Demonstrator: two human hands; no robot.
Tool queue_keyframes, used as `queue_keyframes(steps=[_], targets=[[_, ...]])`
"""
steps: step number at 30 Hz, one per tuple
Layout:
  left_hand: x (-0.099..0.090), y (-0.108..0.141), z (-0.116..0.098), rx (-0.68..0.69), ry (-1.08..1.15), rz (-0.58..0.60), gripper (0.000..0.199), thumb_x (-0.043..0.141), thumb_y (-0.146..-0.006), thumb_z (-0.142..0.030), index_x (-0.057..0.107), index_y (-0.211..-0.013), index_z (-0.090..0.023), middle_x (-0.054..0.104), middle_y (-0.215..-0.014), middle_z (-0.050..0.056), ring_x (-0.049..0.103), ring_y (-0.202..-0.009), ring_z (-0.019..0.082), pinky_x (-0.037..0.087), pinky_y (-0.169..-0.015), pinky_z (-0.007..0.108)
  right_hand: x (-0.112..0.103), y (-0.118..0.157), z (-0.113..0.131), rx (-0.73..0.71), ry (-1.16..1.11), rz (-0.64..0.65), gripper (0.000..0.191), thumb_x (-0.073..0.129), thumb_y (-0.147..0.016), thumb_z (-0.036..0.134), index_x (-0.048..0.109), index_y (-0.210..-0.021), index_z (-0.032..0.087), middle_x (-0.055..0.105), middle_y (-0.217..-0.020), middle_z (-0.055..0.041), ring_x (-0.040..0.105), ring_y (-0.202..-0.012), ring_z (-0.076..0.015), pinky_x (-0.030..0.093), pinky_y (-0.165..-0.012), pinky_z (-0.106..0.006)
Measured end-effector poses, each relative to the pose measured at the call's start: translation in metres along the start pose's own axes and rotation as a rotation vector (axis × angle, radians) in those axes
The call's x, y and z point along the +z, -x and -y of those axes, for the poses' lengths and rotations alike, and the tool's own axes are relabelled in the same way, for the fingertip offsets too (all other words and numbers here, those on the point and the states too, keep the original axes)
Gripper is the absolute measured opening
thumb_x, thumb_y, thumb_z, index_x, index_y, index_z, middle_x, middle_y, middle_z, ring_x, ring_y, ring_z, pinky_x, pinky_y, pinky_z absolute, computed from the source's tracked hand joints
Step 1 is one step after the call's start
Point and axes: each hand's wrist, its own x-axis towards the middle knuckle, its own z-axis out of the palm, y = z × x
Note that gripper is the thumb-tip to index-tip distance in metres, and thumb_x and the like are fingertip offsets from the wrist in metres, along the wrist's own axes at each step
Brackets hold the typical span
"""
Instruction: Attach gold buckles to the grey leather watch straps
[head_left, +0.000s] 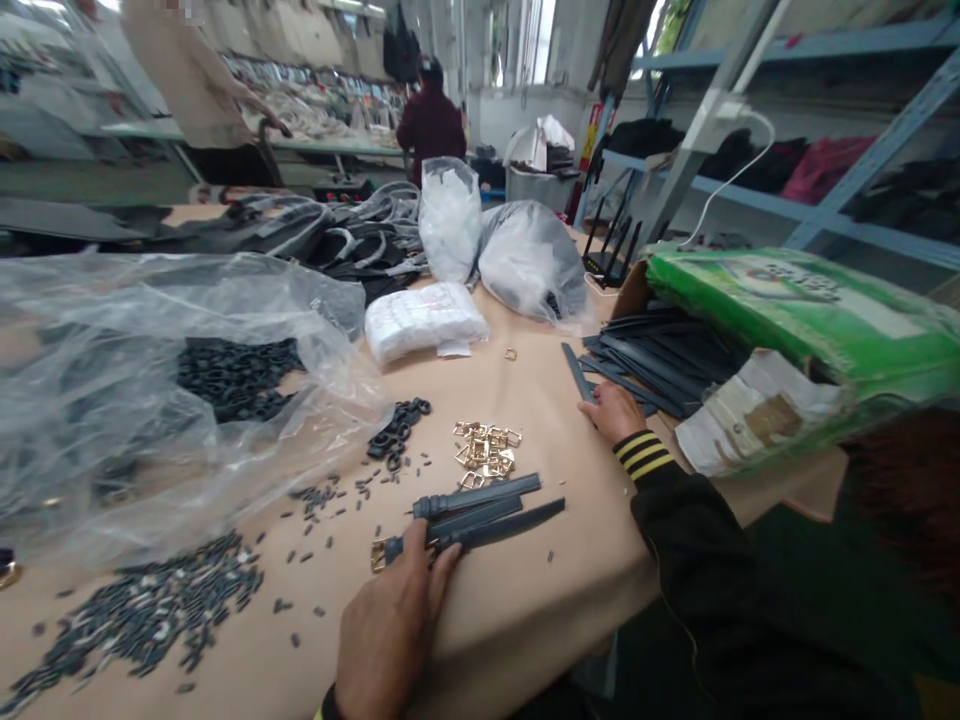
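Observation:
My left hand (pixel 390 625) is at the front edge of the table, its thumb and finger closed on a dark strap (pixel 510 522) with a gold buckle partly hidden by the fingers. Two similar straps lie just beyond it, the farther one (pixel 487 496) nearly parallel. Another gold buckle (pixel 378 553) shows left of my fingers. Out to the right, my right hand (pixel 619 412) pinches one loose dark strip (pixel 576 370) beside a heap of dark strips (pixel 660 350). Gold buckles (pixel 486 450) are piled between my two hands.
Small dark pieces (pixel 161 600) are heaped at left, several scattered nearby. Black loops (pixel 397 430) lie beside a clear plastic bag (pixel 322 370). White packets (pixel 424 318) stand behind. A green box (pixel 810 310) borders the right side. Two people (pixel 433 118) are in the background.

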Motion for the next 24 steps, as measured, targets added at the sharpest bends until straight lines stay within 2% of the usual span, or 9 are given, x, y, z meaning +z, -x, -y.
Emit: queue_keyframes(steps=[2,4,7,9,10,13,15,19,24], targets=[[-0.003,0.003,0.001,-0.037,0.017,-0.028,0.043,0.036,-0.086,-0.041,0.044,-0.115,-0.009,0.067,-0.068,0.011,0.064,-0.057,0.028,0.041,-0.045,0.03,0.003,-0.005,-0.005,-0.023,-0.053,0.047,0.012,0.057,-0.07,0.023,0.057,-0.074,0.012,0.06,-0.072,-0.0098,0.054,-0.069,-0.0192,0.038,-0.062,-0.028],[-0.008,0.007,0.0,-0.093,0.123,-0.08,0.042,0.039,-0.085,-0.042,0.047,-0.112,-0.011,0.065,-0.064,0.009,0.063,-0.054,0.026,0.041,-0.046,0.03,0.003,0.008,0.002,-0.071,-0.12,0.091,0.014,0.052,-0.074,0.026,0.056,-0.072,0.012,0.057,-0.066,-0.005,0.052,-0.062,-0.0156,0.037,-0.059,-0.026],[-0.02,0.012,-0.005,-0.184,0.582,-0.113,0.036,0.047,-0.081,-0.043,0.054,-0.101,-0.014,0.064,-0.067,0.006,0.061,-0.057,0.02,0.043,-0.049,0.027,0.0,0.055,0.029,-0.203,-0.301,0.221,0.024,0.045,-0.081,0.035,0.055,-0.077,0.014,0.052,-0.065,0.0001,0.047,-0.058,-0.0115,0.037,-0.055,-0.022],[-0.027,0.011,-0.009,-0.269,1.051,-0.02,0.037,0.048,-0.079,-0.045,0.055,-0.1,-0.015,0.066,-0.077,0.008,0.06,-0.058,0.016,0.042,-0.044,0.023,-0.002,0.095,0.05,-0.342,-0.603,0.535,0.023,0.046,-0.082,0.036,0.055,-0.079,0.014,0.047,-0.062,0.0023,0.043,-0.055,-0.0095,0.035,-0.051,-0.02],[-0.03,0.011,-0.01,-0.314,1.27,0.019,0.039,0.048,-0.079,-0.046,0.054,-0.101,-0.014,0.066,-0.081,0.008,0.058,-0.055,0.013,0.039,-0.039,0.021,-0.001,0.113,0.058,-0.384,-0.665,0.698,0.021,0.049,-0.081,0.034,0.054,-0.077,0.014,0.045,-0.06,0.0034,0.041,-0.052,-0.0085,0.033,-0.049,-0.019],[-0.032,0.009,-0.008,-0.447,1.635,-0.058,0.034,0.053,-0.077,-0.042,0.056,-0.089,-0.01,0.066,-0.073,0.006,0.05,-0.044,0.007,0.035,-0.033,0.016,0.006,0.153,0.069,-0.4,-0.767,1.033,0.02,0.052,-0.081,0.031,0.053,-0.071,0.014,0.043,-0.059,0.004,0.038,-0.052,-0.007,0.031,-0.049,-0.019],[-0.03,0.01,-0.002,-0.497,1.707,-0.085,0.029,0.056,-0.076,-0.038,0.055,-0.081,-0.009,0.065,-0.065,0.004,0.049,-0.041,0.006,0.037,-0.034,0.015,0.015,0.165,0.066,-0.343,-0.812,1.12,0.022,0.051,-0.081,0.033,0.052,-0.072,0.013,0.041,-0.059,0.0043,0.036,-0.052,-0.0065,0.029,-0.048,-0.019],[-0.026,0.017,0.007,-0.559,1.743,-0.1,0.029,0.055,-0.076,-0.039,0.054,-0.078,-0.009,0.063,-0.06,0.003,0.052,-0.041,0.006,0.041,-0.036,0.015,0.022,0.166,0.055,-0.288,-0.819,1.172,0.023,0.052,-0.081,0.034,0.053,-0.073,0.013,0.043,-0.058,0.0043,0.038,-0.051,-0.0063,0.03,-0.047,-0.018],[-0.021,0.024,0.002,-0.567,1.721,-0.058,0.032,0.057,-0.074,-0.043,0.055,-0.076,-0.011,0.056,-0.047,-0.002,0.052,-0.038,0.007,0.042,-0.036,0.015,0.017,0.169,0.063,-0.307,-0.805,1.255,0.026,0.049,-0.083,0.036,0.056,-0.079,0.012,0.059,-0.071,-0.0027,0.054,-0.061,-0.0097,0.042,-0.059,-0.021]])
